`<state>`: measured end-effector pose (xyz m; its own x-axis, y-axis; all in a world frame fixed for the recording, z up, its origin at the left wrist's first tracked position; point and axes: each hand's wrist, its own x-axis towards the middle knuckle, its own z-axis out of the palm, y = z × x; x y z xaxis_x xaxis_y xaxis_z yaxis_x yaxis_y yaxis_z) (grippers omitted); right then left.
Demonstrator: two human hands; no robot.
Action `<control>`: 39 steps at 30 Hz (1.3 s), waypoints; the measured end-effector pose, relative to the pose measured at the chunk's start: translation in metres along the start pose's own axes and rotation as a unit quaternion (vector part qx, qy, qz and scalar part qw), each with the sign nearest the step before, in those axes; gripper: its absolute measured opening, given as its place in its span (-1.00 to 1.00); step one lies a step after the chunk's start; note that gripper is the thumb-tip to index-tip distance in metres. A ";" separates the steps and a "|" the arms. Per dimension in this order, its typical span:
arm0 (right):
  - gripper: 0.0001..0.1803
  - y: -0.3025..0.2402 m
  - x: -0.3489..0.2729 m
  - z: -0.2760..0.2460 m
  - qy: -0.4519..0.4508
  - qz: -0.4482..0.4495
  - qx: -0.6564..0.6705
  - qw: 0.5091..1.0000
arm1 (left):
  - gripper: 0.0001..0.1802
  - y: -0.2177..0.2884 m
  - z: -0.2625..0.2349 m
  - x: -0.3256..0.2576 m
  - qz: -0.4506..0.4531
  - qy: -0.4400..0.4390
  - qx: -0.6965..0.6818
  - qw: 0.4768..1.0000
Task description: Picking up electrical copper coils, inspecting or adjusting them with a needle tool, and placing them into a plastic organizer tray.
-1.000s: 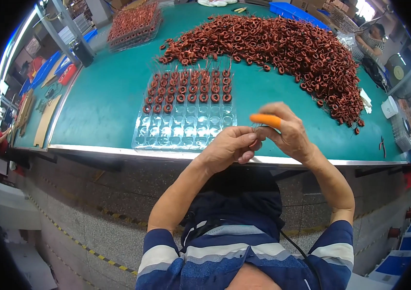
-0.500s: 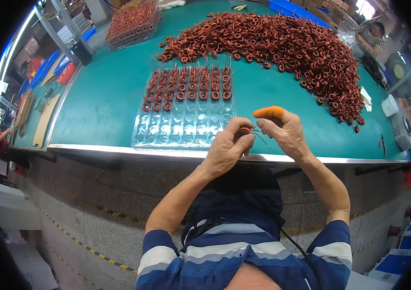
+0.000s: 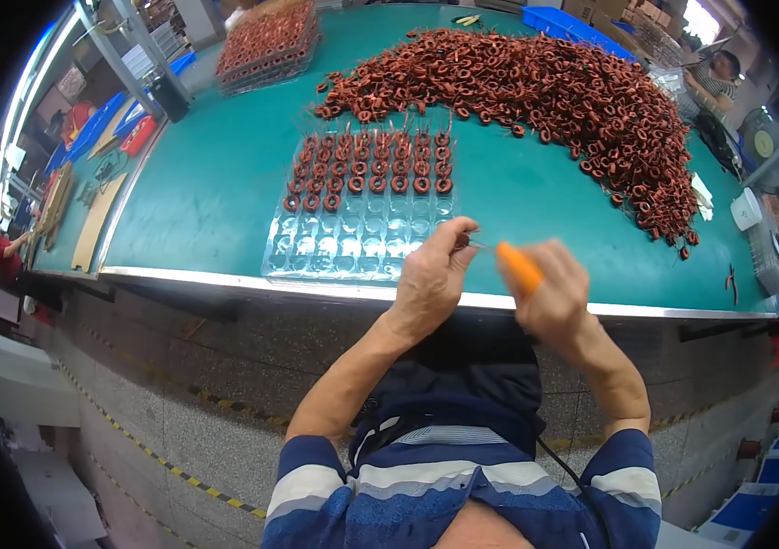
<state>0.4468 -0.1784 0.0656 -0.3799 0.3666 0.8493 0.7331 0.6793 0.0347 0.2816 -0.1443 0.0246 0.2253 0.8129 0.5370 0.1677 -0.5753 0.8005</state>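
My left hand [image 3: 432, 274] pinches a small wire-wound ring coil [image 3: 464, 242] between thumb and fingers, over the table's front edge; the fingers cover most of it. A thin wire lead [image 3: 483, 245] sticks out from it toward my right hand [image 3: 550, 288]. That hand is smeared by motion and wears an orange finger cot [image 3: 521, 268]; whether its fingers grip the lead cannot be made out. Left of my hands lies a clear plastic tray [image 3: 316, 267] with round pockets. Reddish-brown ring coils [image 3: 357, 184] fill its far rows, leads upward, while the near rows hold none.
A large heap of loose ring coils [image 3: 536, 87] curves across the back and right of the green table [image 3: 197, 192]. Stacked filled trays [image 3: 268, 50] stand far left. Pliers [image 3: 731, 285] lie at the right, near a white cup [image 3: 745, 209]. Another person [image 3: 714, 78] sits beyond the heap.
My right hand has pulled away from the left, to the right and toward me, and is now blurred. The left hand keeps its pinch on the coil. The view has shifted slightly.
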 end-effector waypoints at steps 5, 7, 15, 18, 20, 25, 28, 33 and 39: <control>-0.78 0.005 -0.003 -0.002 -0.056 0.356 0.200 0.911 | -0.75 0.006 -0.011 0.003 -0.167 -0.090 -0.357 0.915; -0.72 -0.001 -0.007 -0.002 -0.043 0.364 0.215 0.905 | -0.74 0.011 -0.015 -0.001 -0.187 -0.124 -0.372 0.901; -0.67 0.000 -0.020 0.023 -0.025 0.503 0.398 0.767 | -0.89 0.005 -0.011 0.002 -0.194 -0.049 -0.377 0.904; -0.58 0.000 -0.030 0.030 0.023 0.490 0.465 0.737 | -0.87 0.002 -0.019 0.003 -0.195 -0.060 -0.382 0.901; -0.57 0.001 -0.035 0.031 -0.006 0.497 0.471 0.729 | -0.81 0.002 -0.021 0.002 -0.184 -0.064 -0.358 0.913; -0.66 -0.006 -0.032 0.039 -0.038 0.509 0.442 0.738 | -0.73 0.007 -0.021 -0.003 -0.154 -0.121 -0.287 0.938; -0.69 -0.020 -0.023 0.034 -0.021 0.417 0.294 0.860 | -0.75 0.003 -0.026 -0.001 -0.112 -0.065 -0.110 0.985; -0.61 -0.014 -0.016 0.031 0.044 0.512 0.468 0.719 | -0.75 0.006 -0.025 -0.004 -0.093 -0.047 -0.154 0.983; -0.59 -0.020 -0.027 0.034 0.034 0.525 0.535 0.661 | -0.76 -0.001 -0.035 -0.008 -0.094 -0.091 -0.174 0.976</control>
<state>0.4233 -0.1803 0.0241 0.0749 0.9884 0.1319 -0.2600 0.1471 -0.9543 0.2458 -0.1475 0.0289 0.3937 0.8532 0.3422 -0.1075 -0.3270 0.9389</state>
